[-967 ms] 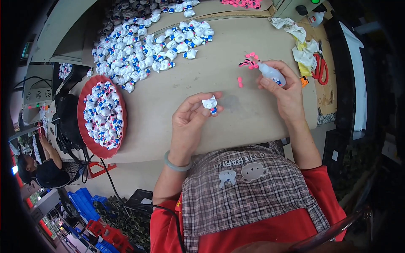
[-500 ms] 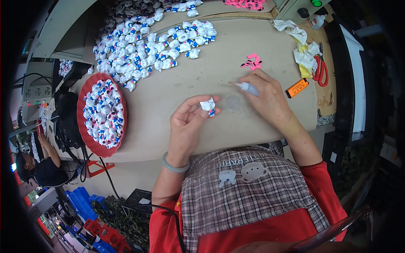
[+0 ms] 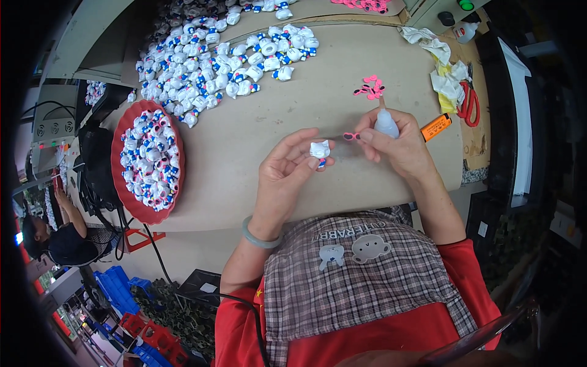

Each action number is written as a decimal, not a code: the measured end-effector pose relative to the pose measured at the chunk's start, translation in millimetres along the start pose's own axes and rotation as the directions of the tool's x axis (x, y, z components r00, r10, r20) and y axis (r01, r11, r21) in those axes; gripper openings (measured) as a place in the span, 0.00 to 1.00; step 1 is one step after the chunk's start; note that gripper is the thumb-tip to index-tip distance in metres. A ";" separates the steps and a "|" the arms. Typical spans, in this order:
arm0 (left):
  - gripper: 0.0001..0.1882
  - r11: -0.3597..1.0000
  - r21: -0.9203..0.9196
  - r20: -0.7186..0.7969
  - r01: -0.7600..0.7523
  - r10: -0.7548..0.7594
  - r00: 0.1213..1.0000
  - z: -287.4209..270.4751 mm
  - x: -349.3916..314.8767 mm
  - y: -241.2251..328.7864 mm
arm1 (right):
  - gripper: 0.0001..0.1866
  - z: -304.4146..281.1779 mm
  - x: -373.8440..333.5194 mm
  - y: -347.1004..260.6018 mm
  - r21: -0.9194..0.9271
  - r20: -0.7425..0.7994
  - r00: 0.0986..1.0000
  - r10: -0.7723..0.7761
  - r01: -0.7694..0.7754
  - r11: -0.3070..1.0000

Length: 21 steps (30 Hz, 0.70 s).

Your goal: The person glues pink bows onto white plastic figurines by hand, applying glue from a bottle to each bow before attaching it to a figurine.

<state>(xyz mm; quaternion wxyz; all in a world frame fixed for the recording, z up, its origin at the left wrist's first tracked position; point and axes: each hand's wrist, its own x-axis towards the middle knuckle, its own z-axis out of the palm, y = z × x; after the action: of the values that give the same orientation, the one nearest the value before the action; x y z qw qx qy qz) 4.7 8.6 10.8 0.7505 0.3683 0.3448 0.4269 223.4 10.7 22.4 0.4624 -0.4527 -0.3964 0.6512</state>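
Observation:
My left hand holds a small white toy figure with blue and red details between thumb and fingertips. Just to its right, my right hand pinches a tiny pink bow at the fingertips and also grips a small translucent glue bottle with its nozzle pointing up. The bow sits a short gap from the figure's head. Both hands hover over the beige table.
A red round tray full of figures lies at the left. A large heap of figures covers the far table. Loose pink bows, an orange lighter, crumpled rags and red scissors lie at the right. Another person sits far left.
My right hand reached to the pink bows with the bottle, then came back toward the figure carrying one bow at its fingertips. My left hand kept the figure nearly still.

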 end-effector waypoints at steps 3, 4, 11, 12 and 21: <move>0.18 1.000 0.018 0.013 0.006 -0.007 1.000 -0.9 0.2 -3.8 | 0.06 6.6 -5.1 2.9 0.091 0.061 0.998 0.009 -0.014 0.996; 0.18 0.999 0.033 0.022 0.003 -0.004 1.000 -0.8 0.3 -4.8 | 0.06 9.4 -6.7 2.5 0.093 0.059 0.998 0.009 -0.015 0.996; 0.18 0.997 0.080 0.055 0.001 -0.006 0.998 0.8 -0.9 -7.1 | 0.05 21.7 -8.7 5.0 -0.053 0.067 0.998 0.008 -0.005 0.999; 0.18 0.996 0.085 0.055 -0.001 -0.004 0.998 0.5 -1.0 -7.5 | 0.04 22.2 -9.0 5.4 -0.079 0.058 0.998 0.013 -0.008 0.997; 0.18 0.990 0.124 0.023 -0.072 0.070 0.997 6.6 -2.7 -6.7 | 0.04 30.1 -15.1 9.0 -0.205 -0.062 0.998 -0.020 0.007 0.979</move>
<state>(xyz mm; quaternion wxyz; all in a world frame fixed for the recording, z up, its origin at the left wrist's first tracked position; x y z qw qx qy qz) 11.7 2.1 8.8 0.7135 0.4305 0.3503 0.4275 194.9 -9.0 25.7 0.4301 -0.5159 -0.4494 0.5890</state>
